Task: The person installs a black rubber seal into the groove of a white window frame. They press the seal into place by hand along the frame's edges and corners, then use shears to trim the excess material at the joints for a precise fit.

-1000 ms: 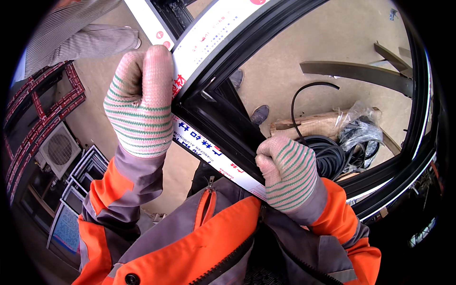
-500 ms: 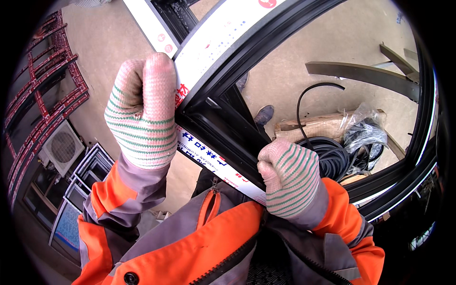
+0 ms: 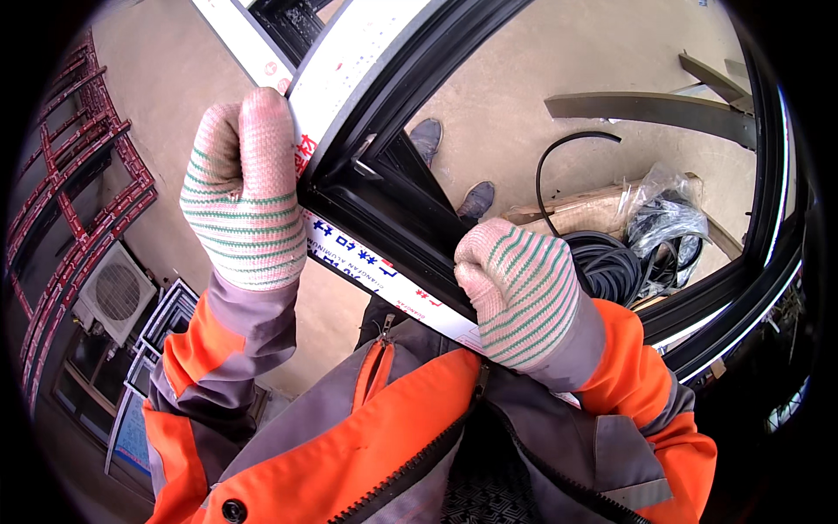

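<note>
**Two fists locked on the frame corner**

Both gloved hands were clamped on the window frame (image 3: 367, 188), right at its near corner. The left hand (image 3: 244, 188) sat on the left, fist pressed together around the rail that ran up and away toward the far side, knuckles facing the camera. The right hand (image 3: 519, 293) sat lower and to the right, fingers curled tight round the bottom rail, whose long axis slanted down from left to right across the orange jacket (image 3: 349, 437). So the corner lay between the two grips, closer to the left hand, with the dark inner channel of the frame opening to the far right of both fists. White protective film (image 3: 367, 262) with coloured print covered the outer faces. Through the opening, down on the floor (image 3: 541, 61), lay a coil of black rubber strip (image 3: 602, 258), a crumpled plastic bag (image 3: 668, 205) and two shoes (image 3: 454, 170). Red frames (image 3: 61, 192) were stacked far left.
</note>
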A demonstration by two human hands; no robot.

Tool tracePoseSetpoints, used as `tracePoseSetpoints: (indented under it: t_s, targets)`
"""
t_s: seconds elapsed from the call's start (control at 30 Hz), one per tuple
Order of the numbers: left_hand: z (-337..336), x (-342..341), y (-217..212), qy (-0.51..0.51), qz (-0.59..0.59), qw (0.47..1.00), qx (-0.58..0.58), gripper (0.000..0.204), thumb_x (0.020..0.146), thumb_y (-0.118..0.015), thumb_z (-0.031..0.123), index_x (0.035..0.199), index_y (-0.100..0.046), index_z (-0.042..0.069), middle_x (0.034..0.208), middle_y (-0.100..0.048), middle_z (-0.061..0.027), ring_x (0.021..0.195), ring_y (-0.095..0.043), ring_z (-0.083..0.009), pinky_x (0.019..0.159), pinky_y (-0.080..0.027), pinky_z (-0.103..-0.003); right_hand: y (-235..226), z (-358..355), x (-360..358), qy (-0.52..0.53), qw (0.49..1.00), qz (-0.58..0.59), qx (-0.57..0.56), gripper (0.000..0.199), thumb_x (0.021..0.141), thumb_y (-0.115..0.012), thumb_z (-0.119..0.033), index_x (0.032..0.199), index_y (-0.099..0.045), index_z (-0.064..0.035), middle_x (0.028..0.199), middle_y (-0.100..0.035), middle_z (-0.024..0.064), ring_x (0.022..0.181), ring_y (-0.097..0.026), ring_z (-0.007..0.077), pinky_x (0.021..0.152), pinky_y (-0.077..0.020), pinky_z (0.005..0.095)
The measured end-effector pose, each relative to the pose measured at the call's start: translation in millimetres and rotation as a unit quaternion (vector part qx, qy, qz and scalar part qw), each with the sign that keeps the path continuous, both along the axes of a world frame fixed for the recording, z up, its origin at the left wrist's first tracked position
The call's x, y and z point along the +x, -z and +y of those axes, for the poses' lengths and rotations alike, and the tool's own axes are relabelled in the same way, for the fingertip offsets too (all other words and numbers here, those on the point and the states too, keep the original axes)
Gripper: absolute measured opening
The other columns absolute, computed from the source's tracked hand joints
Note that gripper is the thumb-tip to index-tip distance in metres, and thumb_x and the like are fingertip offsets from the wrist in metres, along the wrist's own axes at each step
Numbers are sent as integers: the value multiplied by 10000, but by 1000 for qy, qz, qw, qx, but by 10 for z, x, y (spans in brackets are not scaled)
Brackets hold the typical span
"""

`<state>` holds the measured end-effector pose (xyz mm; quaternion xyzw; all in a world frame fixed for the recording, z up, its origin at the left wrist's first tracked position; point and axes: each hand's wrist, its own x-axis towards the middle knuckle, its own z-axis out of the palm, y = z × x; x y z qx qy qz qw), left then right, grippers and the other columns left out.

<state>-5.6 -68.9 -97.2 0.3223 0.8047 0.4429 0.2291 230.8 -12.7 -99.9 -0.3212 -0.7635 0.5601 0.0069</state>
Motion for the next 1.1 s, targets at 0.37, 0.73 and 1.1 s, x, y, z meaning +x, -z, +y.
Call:
tracePoseSetpoints:
  t_s: [0.37, 0.73, 1.1]
  targets:
    - [26, -38, 91, 32, 85, 995, 33, 231, 1050, -657, 221, 1097, -711, 1, 903, -675, -15, 802, -565, -68, 768, -486, -228, -38, 40, 38, 51, 998, 27, -35, 75, 958, -619, -76, 970, -652, -10, 845, -636, 199, 795, -663, 384, 723, -520, 439]
    - [-173, -126, -58, 223, 485, 839, 104, 386, 920, -741, 62, 1289, -639, 15, 1297, -576, -160, 1195, -618, -284, 1036, -527, -383, -36, 66, 39, 33, 999, -10, -38, 151, 997, -609, -166, 980, -655, -23, 833, -665, 211, 809, -662, 407, 739, -521, 476]
    - [-1, 262, -362, 599, 259, 756, 39, 871, 619, -901, 542, 1263, -649, 12, 1156, -686, -152, 1097, -657, -374, 1018, -499, -500, 44, 88, 49, -7, 1000, -17, -7, 265, 1021, -581, -276, 1146, -654, -54, 965, -734, 176, 920, -698, 414, 820, -551, 503]
